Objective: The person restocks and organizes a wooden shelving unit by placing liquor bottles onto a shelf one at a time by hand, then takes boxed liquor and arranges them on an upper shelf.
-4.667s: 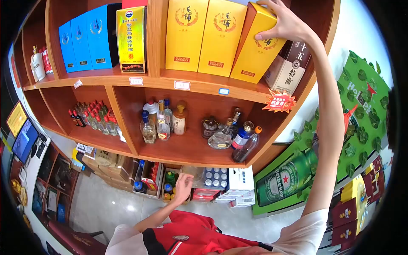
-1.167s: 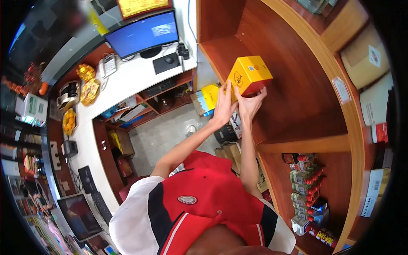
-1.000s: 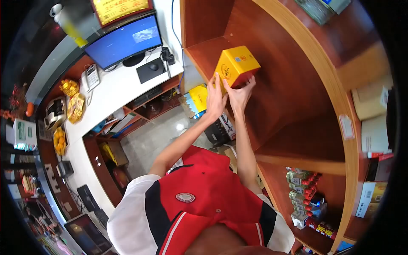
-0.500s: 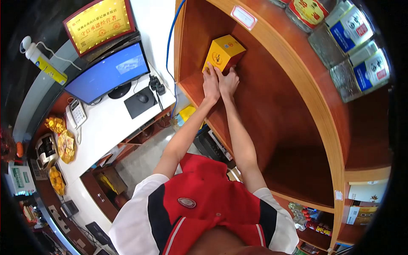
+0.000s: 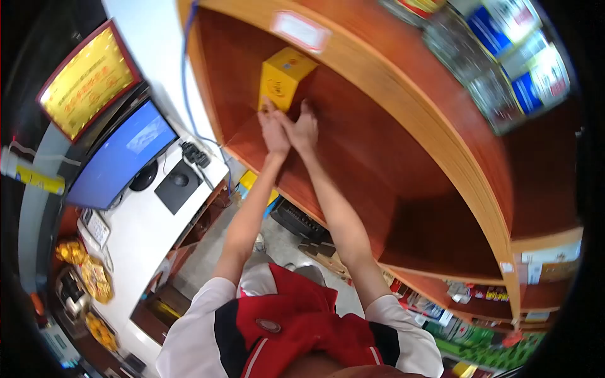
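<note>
A yellow box [image 5: 277, 80] with a round printed emblem stands inside the upper left end of the wooden shelf compartment [image 5: 372, 138]. My left hand [image 5: 275, 133] is at the lower front of the box, its stretched fingertips against or very close to the front face. Just right of it, my right hand [image 5: 302, 131] has its thumb towards the box and its fingers pointing up beside the box's right side, apart from the thumb. The two hands overlap slightly at the thumb. Neither is wrapped round the box.
Left of the shelf, a white desk [image 5: 148, 242] carries a monitor [image 5: 123, 160], a mouse [image 5: 180, 179] and a telephone [image 5: 94, 227]. Clear bottles [image 5: 488, 94] lie in view at upper right. A label [image 5: 300, 31] is fixed to the shelf edge. A blue cable [image 5: 188, 82] hangs beside the shelf.
The earliest view shows a hand at yellow boxes on another shelf. Since half a second ago, the view has shifted, and my right hand's fingers have come away from the box's side.
</note>
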Demonstrator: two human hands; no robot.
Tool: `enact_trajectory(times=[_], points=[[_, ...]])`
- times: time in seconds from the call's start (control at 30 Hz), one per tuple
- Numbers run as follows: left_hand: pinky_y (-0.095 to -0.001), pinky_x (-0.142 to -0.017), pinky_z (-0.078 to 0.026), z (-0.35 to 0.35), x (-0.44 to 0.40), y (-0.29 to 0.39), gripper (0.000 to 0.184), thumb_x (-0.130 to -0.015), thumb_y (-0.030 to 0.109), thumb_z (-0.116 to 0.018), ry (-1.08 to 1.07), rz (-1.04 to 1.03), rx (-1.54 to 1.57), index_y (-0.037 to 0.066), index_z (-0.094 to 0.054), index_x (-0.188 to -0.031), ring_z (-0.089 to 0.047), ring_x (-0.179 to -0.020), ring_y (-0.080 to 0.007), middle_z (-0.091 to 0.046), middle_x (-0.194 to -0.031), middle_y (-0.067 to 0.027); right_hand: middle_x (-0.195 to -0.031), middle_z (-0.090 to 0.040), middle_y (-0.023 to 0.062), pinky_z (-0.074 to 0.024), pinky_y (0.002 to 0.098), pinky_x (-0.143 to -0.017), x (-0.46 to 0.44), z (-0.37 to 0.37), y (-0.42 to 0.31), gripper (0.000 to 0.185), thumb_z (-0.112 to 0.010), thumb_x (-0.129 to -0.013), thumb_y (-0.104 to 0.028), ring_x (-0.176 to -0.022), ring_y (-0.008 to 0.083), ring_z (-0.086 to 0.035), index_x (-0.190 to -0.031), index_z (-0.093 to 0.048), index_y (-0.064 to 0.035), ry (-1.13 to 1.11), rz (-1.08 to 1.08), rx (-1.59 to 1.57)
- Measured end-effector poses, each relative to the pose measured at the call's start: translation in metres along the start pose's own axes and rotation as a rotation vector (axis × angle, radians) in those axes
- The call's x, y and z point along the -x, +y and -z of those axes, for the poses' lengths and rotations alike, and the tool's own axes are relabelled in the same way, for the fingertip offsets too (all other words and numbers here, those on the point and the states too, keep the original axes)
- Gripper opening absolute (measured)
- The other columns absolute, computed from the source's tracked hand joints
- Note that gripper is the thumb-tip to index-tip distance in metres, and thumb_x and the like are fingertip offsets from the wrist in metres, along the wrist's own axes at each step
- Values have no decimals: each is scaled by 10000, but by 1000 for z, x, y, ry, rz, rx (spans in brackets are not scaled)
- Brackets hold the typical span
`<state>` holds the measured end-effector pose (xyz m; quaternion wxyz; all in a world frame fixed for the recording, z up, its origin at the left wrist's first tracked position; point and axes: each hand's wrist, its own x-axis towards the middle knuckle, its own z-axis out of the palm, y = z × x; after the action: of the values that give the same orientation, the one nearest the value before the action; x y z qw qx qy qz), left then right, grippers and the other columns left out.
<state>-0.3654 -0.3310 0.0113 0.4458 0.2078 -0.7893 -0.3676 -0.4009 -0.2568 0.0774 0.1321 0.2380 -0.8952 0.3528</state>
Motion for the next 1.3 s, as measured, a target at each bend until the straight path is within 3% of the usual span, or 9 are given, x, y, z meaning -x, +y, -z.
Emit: enact_trajectory(times=[0.1,0.13,0.17,0.2,0.33,0.6,0.8,0.87,1.3], points=[[-495,-1069,-420,37,-2,18,529,-1027,250,-530,-130,278,520,-43,-515,-1467,-544,-1224,-406,-600,-1332,-265,-1180,-716,230,-581,436,-868,80,54,-7,630,-788,-894,-437,-1045,355,-721,-1308,-624,9,31,1,-328],[-469,-1009,-459,48,19,16,412,-1000,185,-635,52,-182,-43,-27,-601,-1351,-592,-1168,-375,-631,-1281,-227,-1051,-728,156,-576,410,-807,114,95,-9,384,-778,-929,-322,-921,317,-711,-1109,-663,-3,-16,71,-436],[-438,-995,-483,70,26,55,441,-970,116,-694,29,-80,-43,-19,-588,-1376,-610,-1150,-353,-630,-1271,-216,-920,-685,146,-548,412,-734,155,134,-11,265,-746,-955,-244,-803,295,-660,-988,-657,4,-256,-203,-666],[-423,-996,-494,89,53,87,375,-1020,134,-650,28,50,25,-22,-600,-1358,-623,-1130,-329,-639,-1269,-200,-805,-632,154,-513,432,-684,197,155,6,250,-716,-977,-225,-726,302,-620,-939,-646,11,-92,90,-565],[-301,-654,-403,155,211,146,234,-1110,153,-513,-247,262,498,1,-530,-934,-453,-745,-123,-499,-814,-18,-808,-647,205,-510,487,-710,412,232,83,268,-674,-1004,-229,-775,396,-653,-874,-704,3,-156,-147,-341],[-413,-729,-558,117,517,154,226,-982,227,-645,-1366,-70,72,17,-701,-920,-736,-786,-305,-740,-829,-176,-707,-657,261,-528,547,-704,807,349,188,685,-587,-1018,-558,-719,478,-664,-638,-674,6,145,-1004,28],[-472,-788,-569,24,638,164,343,-949,358,-641,-1676,-418,-94,50,-758,-1040,-743,-864,-385,-764,-927,-200,-664,-665,252,-562,504,-716,910,372,197,633,-584,-1024,-497,-690,433,-692,-649,-731,-9,498,-1419,-133],[-484,-822,-566,4,656,166,385,-919,394,-630,-1828,-501,-260,55,-771,-1035,-738,-910,-407,-766,-981,-202,-576,-696,111,-591,373,-693,919,371,204,623,-541,-1049,-426,-561,231,-709,-623,-734,-14,545,-1438,-206],[-482,-889,-565,-84,830,215,370,-865,380,-630,-1954,-171,-703,63,-796,-956,-727,-1010,-402,-764,-1043,-205,-683,-719,69,-550,290,-597,953,640,340,402,-691,-1013,-277,-617,115,-665,-793,-747,55,1002,-1325,-159]])
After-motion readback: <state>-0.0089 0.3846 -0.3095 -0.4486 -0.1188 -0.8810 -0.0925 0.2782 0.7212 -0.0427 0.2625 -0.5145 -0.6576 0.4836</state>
